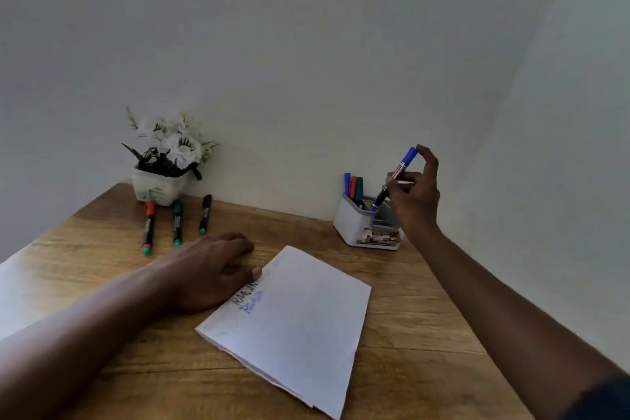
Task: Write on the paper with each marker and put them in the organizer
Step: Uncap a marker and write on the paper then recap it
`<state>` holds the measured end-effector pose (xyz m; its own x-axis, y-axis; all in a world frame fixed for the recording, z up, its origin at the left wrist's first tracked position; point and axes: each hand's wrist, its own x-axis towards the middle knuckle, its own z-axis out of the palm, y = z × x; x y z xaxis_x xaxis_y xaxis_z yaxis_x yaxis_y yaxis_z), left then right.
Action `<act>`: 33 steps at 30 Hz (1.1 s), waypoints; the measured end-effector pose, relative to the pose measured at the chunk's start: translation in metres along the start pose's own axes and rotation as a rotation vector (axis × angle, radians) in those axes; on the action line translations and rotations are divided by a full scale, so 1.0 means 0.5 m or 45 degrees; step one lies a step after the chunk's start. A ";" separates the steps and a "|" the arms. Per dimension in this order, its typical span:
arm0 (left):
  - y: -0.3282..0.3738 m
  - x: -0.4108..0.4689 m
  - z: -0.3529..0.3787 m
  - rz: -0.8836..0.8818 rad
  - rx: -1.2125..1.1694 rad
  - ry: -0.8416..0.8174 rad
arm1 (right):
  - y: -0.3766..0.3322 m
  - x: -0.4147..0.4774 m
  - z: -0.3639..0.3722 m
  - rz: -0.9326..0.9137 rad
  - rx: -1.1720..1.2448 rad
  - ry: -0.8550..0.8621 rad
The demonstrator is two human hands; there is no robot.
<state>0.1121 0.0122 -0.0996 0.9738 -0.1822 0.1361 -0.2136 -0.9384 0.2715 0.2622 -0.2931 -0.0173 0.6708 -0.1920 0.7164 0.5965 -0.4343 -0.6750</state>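
Blue marker (397,176) sits pinched in the right hand's (414,194) grip, tip inside the organizer (354,223).

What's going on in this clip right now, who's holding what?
A person at a wooden desk holds a blue-capped marker in the right hand, its lower end over the grey organizer, where three markers already stand. The left hand rests flat on the desk at the edge of the paper, which carries two short lines of writing. Three more markers lie by the flower pot, not yet put away.
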 end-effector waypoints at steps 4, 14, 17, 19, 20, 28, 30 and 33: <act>0.001 -0.001 -0.003 0.011 -0.017 -0.002 | 0.008 0.048 0.022 -0.052 -0.128 0.046; 0.002 0.005 0.001 -0.001 -0.016 0.027 | 0.107 0.122 0.025 -0.023 -0.501 0.005; 0.001 0.006 0.002 0.002 -0.011 0.031 | 0.131 0.128 0.029 0.097 -0.647 -0.156; 0.000 0.007 0.002 0.006 -0.004 0.030 | 0.143 0.128 0.031 0.202 -0.756 -0.333; -0.001 0.007 0.003 0.006 0.002 0.030 | 0.146 0.127 0.031 0.267 -0.767 -0.398; 0.005 0.005 -0.003 -0.002 -0.004 0.007 | 0.122 0.115 0.021 0.046 -0.679 -0.093; 0.008 0.001 -0.006 -0.011 -0.002 0.002 | 0.083 0.081 0.030 -0.310 -0.663 0.042; 0.015 -0.002 -0.006 -0.013 0.013 0.001 | 0.007 0.009 0.053 -0.728 -0.500 -0.038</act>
<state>0.1093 0.0064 -0.0948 0.9759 -0.1720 0.1343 -0.2024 -0.9433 0.2632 0.2791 -0.2722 -0.0209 0.3134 0.1837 0.9317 0.6600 -0.7475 -0.0746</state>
